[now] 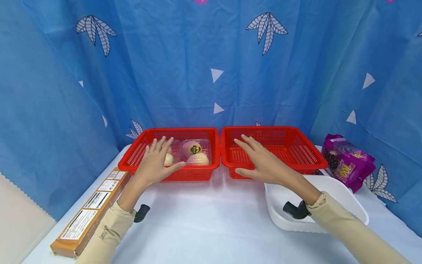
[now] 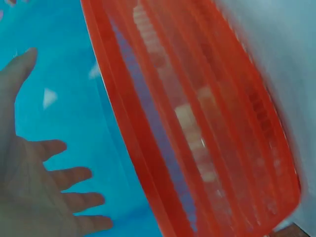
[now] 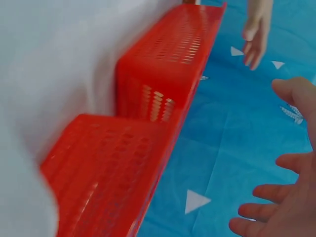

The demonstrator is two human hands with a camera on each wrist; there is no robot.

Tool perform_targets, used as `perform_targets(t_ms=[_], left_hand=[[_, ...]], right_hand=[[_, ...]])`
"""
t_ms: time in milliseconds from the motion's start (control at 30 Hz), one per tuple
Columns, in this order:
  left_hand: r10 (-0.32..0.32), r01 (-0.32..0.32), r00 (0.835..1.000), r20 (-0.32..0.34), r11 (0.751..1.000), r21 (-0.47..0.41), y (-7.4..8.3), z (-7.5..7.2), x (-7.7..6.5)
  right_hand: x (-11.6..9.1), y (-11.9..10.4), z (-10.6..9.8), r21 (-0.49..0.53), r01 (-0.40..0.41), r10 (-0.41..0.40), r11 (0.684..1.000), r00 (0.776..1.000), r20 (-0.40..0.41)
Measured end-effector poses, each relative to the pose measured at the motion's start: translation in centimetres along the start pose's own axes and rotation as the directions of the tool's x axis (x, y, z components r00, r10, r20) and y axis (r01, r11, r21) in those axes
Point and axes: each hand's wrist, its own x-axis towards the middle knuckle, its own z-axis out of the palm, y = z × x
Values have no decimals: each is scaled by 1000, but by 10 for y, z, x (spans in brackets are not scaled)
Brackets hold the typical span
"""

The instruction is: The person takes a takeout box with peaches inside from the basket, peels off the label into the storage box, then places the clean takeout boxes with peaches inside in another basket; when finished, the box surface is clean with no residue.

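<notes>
Above the front of the left red basket, my left hand is held with fingers spread and nothing in it. That basket holds clear plastic packs of round pink and pale yellow fruit, partly hidden by the hand. My right hand, also empty with fingers spread, hovers over the front of the right red basket. No contents show in the visible part of that basket. In the left wrist view the left hand is apart from the basket wall. The right wrist view shows the right hand apart from both baskets.
A long brown box with white labels lies along the left table edge. At the right, a white tub sits below my right forearm. Behind it lies a purple bag of dark round fruit. A blue curtain hangs behind.
</notes>
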Motion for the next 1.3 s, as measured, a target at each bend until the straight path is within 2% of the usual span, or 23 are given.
perform_targets(t_ms=[167,367,467,567,700,833,967,1100,1200,1300], left_hand=[[-134,135,989,62,991,-15,-36,-9,2],[-261,269,948,182,963,-22,-73,-19,-4],[-294,313,927,232,949,-45,-87,-23,-8],[-312,341,911,269,938,-67,-97,-26,-13],[-333,373,894,299,923,-90,-104,-26,-16],[-360,406,877,319,910,-88,-105,-27,-16],[-382,436,862,334,894,-102,-105,-28,-17],[-370,431,867,333,893,-131,-107,-27,-19],[-356,420,875,327,896,-148,-109,-26,-18],[-357,421,874,330,895,-147,-110,-27,-17]], right_hand=[[34,-9,0,116,-51,41,992,995,88],[80,-11,2,180,-106,70,978,978,197],[103,-10,3,189,-120,66,975,961,268],[127,-10,6,189,-156,80,970,930,359],[153,-11,13,165,-223,125,961,878,461],[169,-11,21,177,-271,148,946,847,510],[176,-12,30,241,-362,183,901,818,545],[181,-17,37,300,-447,221,843,795,565],[187,-23,41,319,-473,240,821,793,560],[193,-28,45,325,-520,277,790,775,568]])
